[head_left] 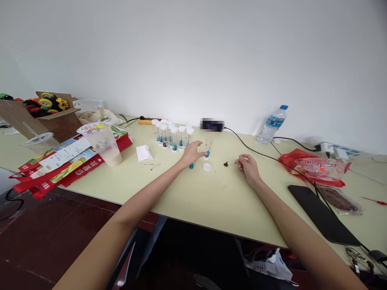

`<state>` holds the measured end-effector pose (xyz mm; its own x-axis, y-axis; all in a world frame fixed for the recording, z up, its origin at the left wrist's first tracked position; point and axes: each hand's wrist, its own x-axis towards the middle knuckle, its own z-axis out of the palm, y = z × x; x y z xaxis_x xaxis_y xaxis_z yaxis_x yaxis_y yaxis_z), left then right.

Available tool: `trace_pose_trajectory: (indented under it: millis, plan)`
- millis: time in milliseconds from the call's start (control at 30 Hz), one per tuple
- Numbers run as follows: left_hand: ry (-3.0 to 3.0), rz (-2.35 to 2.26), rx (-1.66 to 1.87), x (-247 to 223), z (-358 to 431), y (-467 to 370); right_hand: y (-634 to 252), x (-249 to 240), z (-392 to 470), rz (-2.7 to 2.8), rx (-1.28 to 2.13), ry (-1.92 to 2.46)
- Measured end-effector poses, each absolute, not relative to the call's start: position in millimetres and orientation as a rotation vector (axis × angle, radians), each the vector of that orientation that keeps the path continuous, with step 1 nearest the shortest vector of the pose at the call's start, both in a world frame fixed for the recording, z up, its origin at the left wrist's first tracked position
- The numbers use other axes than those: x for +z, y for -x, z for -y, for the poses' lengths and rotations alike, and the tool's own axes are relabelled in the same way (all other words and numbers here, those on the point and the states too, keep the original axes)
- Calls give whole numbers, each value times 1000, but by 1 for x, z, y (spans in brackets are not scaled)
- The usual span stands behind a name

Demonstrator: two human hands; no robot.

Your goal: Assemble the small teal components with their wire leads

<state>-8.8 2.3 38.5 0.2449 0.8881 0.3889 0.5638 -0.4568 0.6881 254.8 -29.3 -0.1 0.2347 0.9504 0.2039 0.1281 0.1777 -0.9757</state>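
Note:
My left hand (194,154) is over the middle of the table, thumb and fingers apart, beside a clear tube (207,154) with a teal piece and a thin wire in it. A white round cap (207,167) lies just in front of that tube. Below my left palm sits a small teal piece (191,166). My right hand (246,165) rests on the table farther right, its fingertips pinched together; anything between them is too small to name. A small black part (225,164) lies to its left. Several white-capped tubes (174,139) stand in a group at the left.
A drink cup (104,145) stands on red bags (75,163) at the left, near a cardboard box (57,121). A water bottle (272,125) leans on the wall. A cable (256,151) crosses the right side, near a red plastic bag (314,167) and black pad (320,213).

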Motion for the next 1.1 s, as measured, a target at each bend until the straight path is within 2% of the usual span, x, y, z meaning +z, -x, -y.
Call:
trace_pose_trajectory:
  millis: [200,433,667,867,1100]
  plan:
    - [-1990,-1097,1274,37,-10,-21,-254,2,32,1349,709,1386]
    - [-2181,-927,1422,51,32,-9,-253,8,36,1740,326,1693]
    - [-2254,-744,1552,60,47,-2,-253,11,37,1884,220,1793]
    - [-1881,-777,1707,67,47,-3,-255,14,37,1960,225,1868]
    - [-1374,-681,1623,67,28,5,-249,20,43,1937,108,1928]
